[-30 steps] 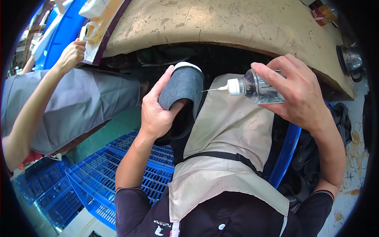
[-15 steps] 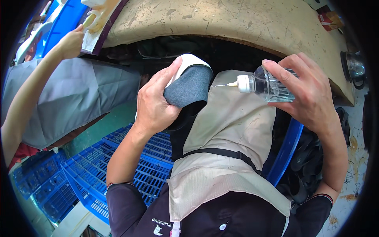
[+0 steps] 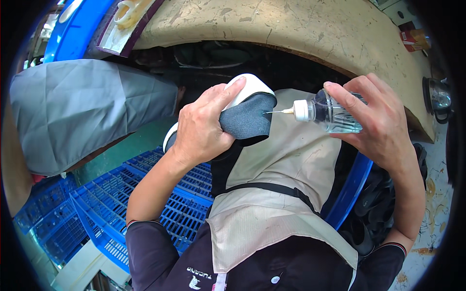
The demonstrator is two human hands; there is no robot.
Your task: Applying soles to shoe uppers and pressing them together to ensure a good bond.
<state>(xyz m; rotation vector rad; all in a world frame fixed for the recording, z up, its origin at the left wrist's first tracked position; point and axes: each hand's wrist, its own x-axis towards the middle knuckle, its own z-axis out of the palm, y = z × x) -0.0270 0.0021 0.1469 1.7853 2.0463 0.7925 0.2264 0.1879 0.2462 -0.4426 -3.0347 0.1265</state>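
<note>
My left hand [image 3: 201,123] is wrapped round a shoe [image 3: 246,116] with a white sole and a dark grey upper, held tilted above my lap. Part of the sole shows again below the wrist; the palm hides the middle. In my right hand [image 3: 376,119] lies a clear ribbed bottle [image 3: 335,114] on its side, gripped between thumb and fingers. It has a white cap [image 3: 302,110] and a thin needle nozzle [image 3: 281,112] pointing left. The needle's tip overlaps the grey upper; whether it touches, I cannot tell.
A worn tan tabletop [image 3: 291,29] curves across the far side. Blue plastic crates [image 3: 165,194] stand at lower left. A co-worker's grey apron [image 3: 92,106] is on the left, near a blue tray [image 3: 77,31]. Dark shoes [image 3: 371,203] are piled at right, beside a blue edge [image 3: 350,186].
The shoe has moved right and slightly down, so the needle's tip now overlaps its upper. My right hand and bottle stayed nearly in place. The co-worker's hand has left the far left tray area.
</note>
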